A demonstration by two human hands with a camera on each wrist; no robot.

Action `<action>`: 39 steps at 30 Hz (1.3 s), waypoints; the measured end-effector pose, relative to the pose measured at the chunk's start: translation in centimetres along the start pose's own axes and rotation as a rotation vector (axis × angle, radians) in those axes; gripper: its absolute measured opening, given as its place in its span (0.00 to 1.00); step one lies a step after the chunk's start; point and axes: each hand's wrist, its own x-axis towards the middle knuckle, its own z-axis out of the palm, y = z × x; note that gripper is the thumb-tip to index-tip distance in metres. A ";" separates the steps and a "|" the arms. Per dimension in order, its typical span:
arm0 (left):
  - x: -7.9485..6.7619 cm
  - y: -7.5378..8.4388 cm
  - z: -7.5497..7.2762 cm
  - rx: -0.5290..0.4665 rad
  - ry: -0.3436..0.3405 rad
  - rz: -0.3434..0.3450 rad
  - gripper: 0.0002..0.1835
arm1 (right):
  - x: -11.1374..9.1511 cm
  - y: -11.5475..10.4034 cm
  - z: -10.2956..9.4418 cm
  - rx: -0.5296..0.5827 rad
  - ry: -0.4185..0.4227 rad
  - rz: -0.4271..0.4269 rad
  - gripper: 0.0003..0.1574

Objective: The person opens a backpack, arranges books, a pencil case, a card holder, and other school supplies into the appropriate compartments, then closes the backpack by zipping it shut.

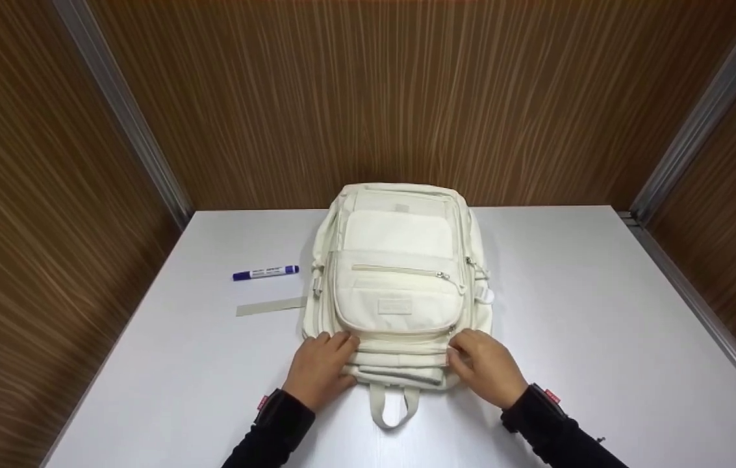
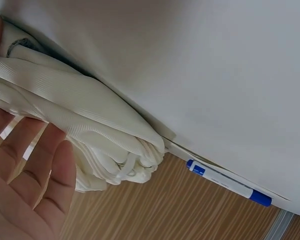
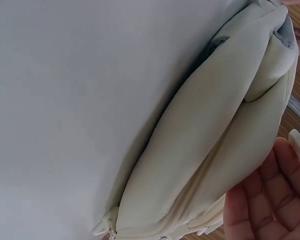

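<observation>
A cream backpack lies on the table, front panel up, its grab loop toward me. With fingers on top and thumb lower down, my left hand grips the near left corner. The left wrist view has the folded fabric between that hand's thumb and fingers. On the near right corner, my right hand pinches the edge with thumb and bent fingers. Seen from the right wrist, its fingers touch the bulging side; what lies under the fingertips is hidden.
A blue-capped marker lies left of the backpack, and a flat pale strap sticks out below it. The white table is bounded by wood-grain panels at the back and both sides.
</observation>
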 end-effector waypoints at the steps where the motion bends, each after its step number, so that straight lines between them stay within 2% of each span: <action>1: 0.1 0.2 0.0 0.002 -0.007 0.001 0.31 | 0.0 -0.1 0.0 -0.003 0.005 -0.004 0.10; 7: 0.6 1.7 0.0 0.030 -0.035 0.005 0.29 | 0.2 -0.3 0.3 -0.027 0.022 -0.014 0.11; 18: 1.7 4.4 0.6 0.120 -0.013 0.028 0.30 | 0.6 -0.8 0.6 -0.050 0.038 -0.022 0.11; 26: 3.3 8.2 1.5 0.179 0.009 0.025 0.29 | 0.9 -1.7 0.9 -0.051 -0.010 -0.035 0.07; 28: 3.8 9.4 1.6 0.210 0.023 0.023 0.29 | 0.9 -1.9 1.0 -0.063 -0.017 -0.052 0.06; 31: 4.4 10.9 1.9 0.274 0.081 0.029 0.25 | 0.8 -2.0 1.1 -0.082 -0.029 -0.089 0.05; 35: 4.9 12.2 2.2 0.348 0.158 0.042 0.20 | 0.8 -2.0 1.2 -0.077 -0.024 -0.103 0.05; 37: 5.0 12.3 2.1 0.323 0.155 0.040 0.20 | 0.7 -1.9 1.2 -0.066 -0.020 -0.086 0.05; 39: 4.9 12.0 1.7 0.245 0.110 0.041 0.24 | 0.6 -1.7 1.1 -0.051 -0.025 -0.060 0.06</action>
